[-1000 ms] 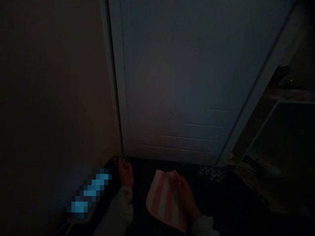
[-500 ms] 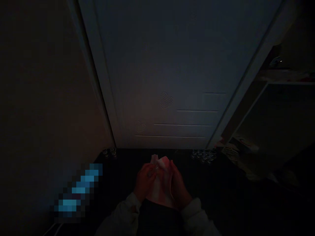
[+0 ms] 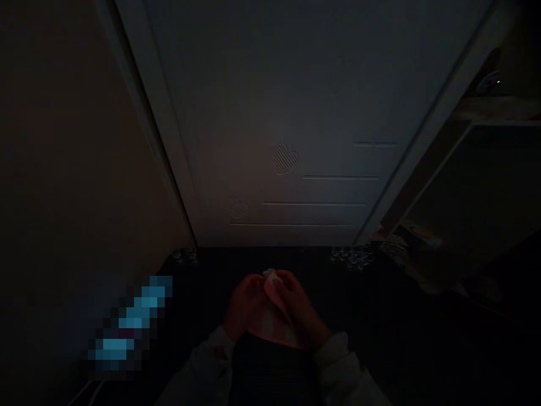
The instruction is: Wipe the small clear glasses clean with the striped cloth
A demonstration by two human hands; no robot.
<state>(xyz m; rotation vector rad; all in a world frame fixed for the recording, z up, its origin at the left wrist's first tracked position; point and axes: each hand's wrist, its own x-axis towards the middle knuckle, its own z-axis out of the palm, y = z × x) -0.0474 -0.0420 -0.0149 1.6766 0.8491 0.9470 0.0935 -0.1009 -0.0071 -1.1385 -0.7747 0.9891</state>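
As hands (image 3: pixel 243 304) hold cloth (image 3: pixel 274 331), glasses (image 3: pixel 353 258), contents unclear

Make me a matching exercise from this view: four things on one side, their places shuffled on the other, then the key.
Things
1. Pink striped cloth
2. Larger cluster of small clear glasses
3. Larger embossed heart
4. Smaller group of small clear glasses

Places
A. On the pale door
B. Back left of the dark surface, near the wall
C. Between the left hand and the right hand
D. Back right of the dark surface

Pairs: 1-C, 2-D, 3-A, 4-B
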